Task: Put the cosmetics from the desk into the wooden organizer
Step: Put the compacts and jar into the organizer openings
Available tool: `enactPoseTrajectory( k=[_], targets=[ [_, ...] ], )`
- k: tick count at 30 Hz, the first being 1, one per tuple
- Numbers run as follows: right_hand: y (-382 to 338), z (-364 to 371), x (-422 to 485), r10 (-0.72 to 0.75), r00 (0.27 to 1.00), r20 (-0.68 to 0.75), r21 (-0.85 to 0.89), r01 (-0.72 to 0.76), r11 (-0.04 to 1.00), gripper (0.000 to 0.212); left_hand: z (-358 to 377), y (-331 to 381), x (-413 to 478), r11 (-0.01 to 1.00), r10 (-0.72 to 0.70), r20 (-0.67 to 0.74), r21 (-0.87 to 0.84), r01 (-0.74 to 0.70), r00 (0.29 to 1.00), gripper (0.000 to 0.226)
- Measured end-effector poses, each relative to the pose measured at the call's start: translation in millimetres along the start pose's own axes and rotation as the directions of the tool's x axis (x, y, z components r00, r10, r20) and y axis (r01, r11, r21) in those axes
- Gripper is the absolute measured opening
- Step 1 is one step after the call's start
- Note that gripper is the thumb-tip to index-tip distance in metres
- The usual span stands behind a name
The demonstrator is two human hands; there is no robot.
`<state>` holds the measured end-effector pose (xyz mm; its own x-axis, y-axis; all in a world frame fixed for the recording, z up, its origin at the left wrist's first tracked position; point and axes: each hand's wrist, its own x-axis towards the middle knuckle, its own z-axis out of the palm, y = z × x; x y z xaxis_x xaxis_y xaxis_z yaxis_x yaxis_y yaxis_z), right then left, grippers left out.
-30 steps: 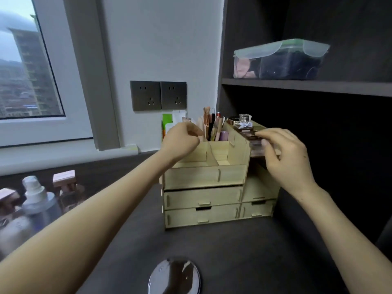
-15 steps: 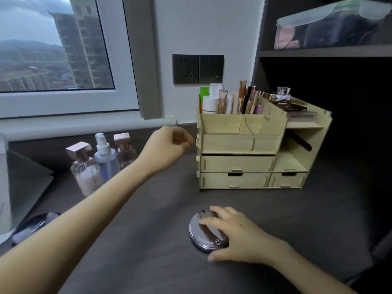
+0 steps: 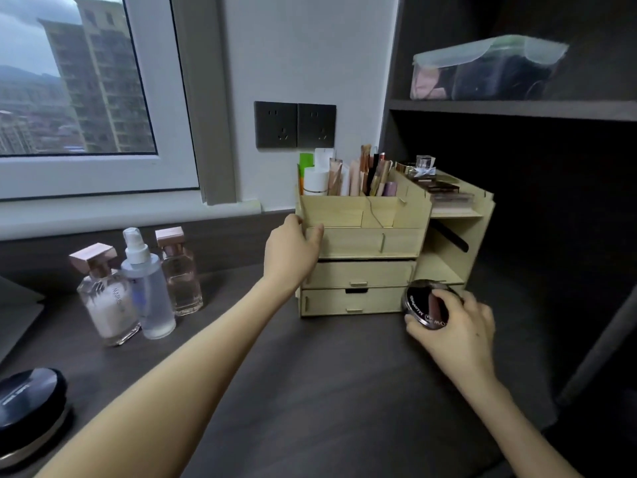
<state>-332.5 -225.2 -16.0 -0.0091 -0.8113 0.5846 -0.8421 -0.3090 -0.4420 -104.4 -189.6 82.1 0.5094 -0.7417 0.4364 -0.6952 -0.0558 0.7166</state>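
Observation:
The wooden organizer (image 3: 365, 243) stands on the dark desk against the wall, with tubes and brushes upright in its top compartments and palettes on its right shelf. My left hand (image 3: 291, 251) holds the organizer's left front corner, thumb over the edge. My right hand (image 3: 455, 326) grips a round black compact (image 3: 422, 305), tilted on edge, in front of the organizer's lower right corner. Three bottles (image 3: 138, 288) stand on the desk at the left. Another round black compact (image 3: 29, 408) lies at the near left edge.
A dark shelf unit (image 3: 517, 108) rises on the right, with a lidded plastic box (image 3: 482, 69) on its shelf above the organizer. Two wall sockets (image 3: 294, 125) sit behind the organizer. A window fills the upper left. A grey object (image 3: 13, 305) lies at the far left.
My right hand picked the round compact up from the desk and carried it right, up to the organizer's lower right corner. My left hand moved right and took hold of the organizer's left corner.

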Motion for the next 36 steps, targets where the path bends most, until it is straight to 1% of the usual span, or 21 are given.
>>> enactPoseTrajectory(
  k=[2,5,8,11,14,18,19,21,22,24,27,30,32,33,34,35,36],
  targets=[
    [11.8,-0.6,20.4,0.054,0.997,-0.046,-0.089,-0.058,0.994,0.062,3.5,-1.9,5.7,1.0,0.001,-0.038,0.012,0.0,0.999,0.034],
    [20.4,5.4,43.8,0.081,0.996,-0.027,-0.151,-0.085,0.985,0.062,4.9,-8.1,11.2,0.998,0.031,-0.061,0.055,-0.028,0.998,0.03],
    [19.4,14.7,58.2,0.091,0.996,0.018,-0.125,-0.088,0.988,0.062,5.6,-11.4,13.3,0.987,0.095,-0.034,0.136,-0.089,0.995,0.032],
    [21.5,24.6,65.4,0.114,0.991,0.064,-0.094,-0.108,0.99,0.06,6.2,-10.2,15.0,0.979,0.114,-0.025,0.175,-0.108,0.993,0.031],
    [28.4,30.8,66.8,0.077,0.993,0.087,-0.047,-0.073,0.996,0.056,6.8,-10.9,15.6,0.976,0.12,-0.03,0.187,-0.113,0.992,0.031],
    [32.4,31.7,62.5,0.037,0.999,0.033,0.009,-0.038,0.999,0.044,7.1,-14.2,14.6,0.974,0.142,-0.046,0.184,-0.131,0.989,0.03],
    [34.0,33.8,60.8,-0.002,1.0,0.018,0.006,0.002,1.0,0.039,7.2,-14.9,14.7,0.973,0.148,-0.05,0.185,-0.137,0.988,0.03],
    [40.3,39.9,56.7,-0.128,0.992,0.018,-0.007,0.128,0.992,0.03,7.2,-16.3,14.9,0.97,0.163,-0.058,0.19,-0.149,0.985,0.03],
    [44.7,43.0,56.1,-0.175,0.984,0.034,-0.004,0.175,0.985,0.035,7.4,-16.9,15.1,0.969,0.171,-0.064,0.192,-0.156,0.983,0.03],
    [50.8,42.8,59.8,-0.195,0.976,0.092,0.032,0.193,0.981,0.053,7.9,-17.5,14.6,0.968,0.183,-0.072,0.189,-0.167,0.981,0.031],
    [47.9,32.6,68.3,-0.157,0.968,0.197,0.042,0.152,0.988,0.06,8.3,-17.8,14.3,0.968,0.188,-0.076,0.181,-0.171,0.979,0.03],
    [42.6,29.2,77.4,-0.17,0.917,0.361,0.008,0.18,0.984,0.07,5.5,-18.7,15.0,0.979,0.16,-0.066,0.136,-0.15,0.985,0.029],
    [37.6,24.7,78.8,-0.151,0.896,0.417,-0.023,0.176,0.984,0.074,-0.4,-20.1,13.0,0.983,0.153,-0.034,0.103,-0.149,0.988,0.03],
    [33.4,20.9,76.1,-0.128,0.907,0.402,-0.018,0.148,0.989,0.072,-5.6,-21.6,10.4,0.982,0.16,-0.019,0.1,-0.158,0.987,0.031],
    [27.5,16.9,70.6,-0.112,0.938,0.328,-0.007,0.121,0.993,0.068,-12.2,-24.1,7.3,0.98,0.17,-0.013,0.104,-0.167,0.985,0.03],
    [19.9,13.5,62.2,-0.115,0.973,0.2,0.002,0.117,0.993,0.061,-20.7,-27.3,3.7,0.979,0.177,-0.018,0.109,-0.174,0.984,0.03],
    [9.5,10.1,51.7,-0.136,0.989,0.051,0.009,0.136,0.991,0.053,-30.9,-31.4,-0.4,0.978,0.181,-0.028,0.114,-0.177,0.983,0.03]
  ],
)
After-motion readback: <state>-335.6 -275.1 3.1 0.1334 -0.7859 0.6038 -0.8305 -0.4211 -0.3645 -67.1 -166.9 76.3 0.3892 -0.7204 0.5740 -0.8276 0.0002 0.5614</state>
